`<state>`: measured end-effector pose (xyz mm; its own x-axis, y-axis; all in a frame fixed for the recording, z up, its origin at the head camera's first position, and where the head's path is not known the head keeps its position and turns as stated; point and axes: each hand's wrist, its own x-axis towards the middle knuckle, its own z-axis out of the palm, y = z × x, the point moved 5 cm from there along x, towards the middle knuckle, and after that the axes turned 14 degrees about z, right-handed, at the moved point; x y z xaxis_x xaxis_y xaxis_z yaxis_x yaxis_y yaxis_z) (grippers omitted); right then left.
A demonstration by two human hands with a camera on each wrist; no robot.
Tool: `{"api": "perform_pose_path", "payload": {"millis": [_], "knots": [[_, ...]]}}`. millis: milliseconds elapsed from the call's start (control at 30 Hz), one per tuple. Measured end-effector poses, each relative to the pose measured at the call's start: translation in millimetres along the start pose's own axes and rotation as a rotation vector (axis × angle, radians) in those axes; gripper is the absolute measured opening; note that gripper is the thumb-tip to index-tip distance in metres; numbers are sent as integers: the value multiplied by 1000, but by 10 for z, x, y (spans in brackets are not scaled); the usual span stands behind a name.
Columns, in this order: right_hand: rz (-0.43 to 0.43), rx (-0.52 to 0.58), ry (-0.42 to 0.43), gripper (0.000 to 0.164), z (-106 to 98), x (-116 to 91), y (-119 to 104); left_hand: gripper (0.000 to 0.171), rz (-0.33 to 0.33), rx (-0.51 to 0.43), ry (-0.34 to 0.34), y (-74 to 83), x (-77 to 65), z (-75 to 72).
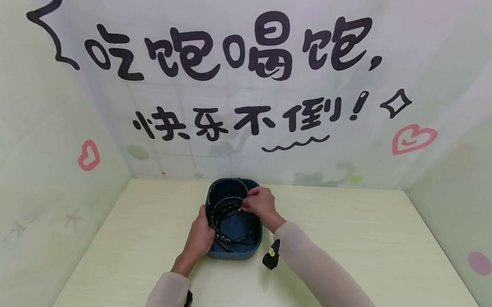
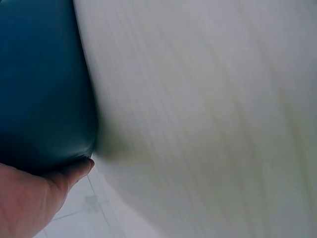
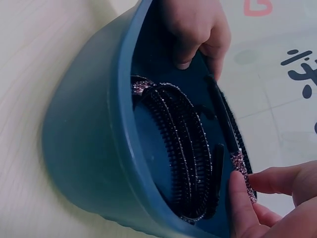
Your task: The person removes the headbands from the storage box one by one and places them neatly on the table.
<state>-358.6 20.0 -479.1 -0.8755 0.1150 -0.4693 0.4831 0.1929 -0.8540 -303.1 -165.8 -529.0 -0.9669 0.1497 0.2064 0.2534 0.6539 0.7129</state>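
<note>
A dark blue plastic basin (image 1: pixel 232 255) stands on the table near the back wall. The left hand (image 1: pixel 201 231) grips its left side; in the right wrist view the thumb lies inside the rim. Between thumb and fingers, the right hand (image 1: pixel 262 205) pinches a black headband (image 3: pixel 238 159) with pinkish glitter, at the basin's right side. More black headbands (image 3: pixel 204 144) with sparkly edges and comb teeth lie nested inside the basin. Only the basin's outer wall (image 2: pixel 44 84) and part of the left hand (image 2: pixel 29 203) appear in the left wrist view.
The pale wood-grain table (image 1: pixel 345 251) extends on both sides of the basin. A printed back wall (image 1: pixel 229 159) with dark lettering rises close behind it, and side walls flank the table. Black devices (image 1: pixel 272 255) hang at both wrists.
</note>
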Motion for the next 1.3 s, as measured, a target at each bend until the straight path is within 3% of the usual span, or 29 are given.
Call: {"api": "perform_pose_path", "payload": {"millis": [200,467,833,1300], "knots": [[3,66,-65,35,-78,3,2,69,0,22,-1,-6,0,-3],[-10,88,-83,36,-313,19,-6,69,-15,15,-12,5,5,8],[26,110,-30,32,-758,176,16,69,-21,18,-16,-2,17,5],[69,89,8,35,-1125,306,113,70,-38,27,-18,-21,11,15]]}}
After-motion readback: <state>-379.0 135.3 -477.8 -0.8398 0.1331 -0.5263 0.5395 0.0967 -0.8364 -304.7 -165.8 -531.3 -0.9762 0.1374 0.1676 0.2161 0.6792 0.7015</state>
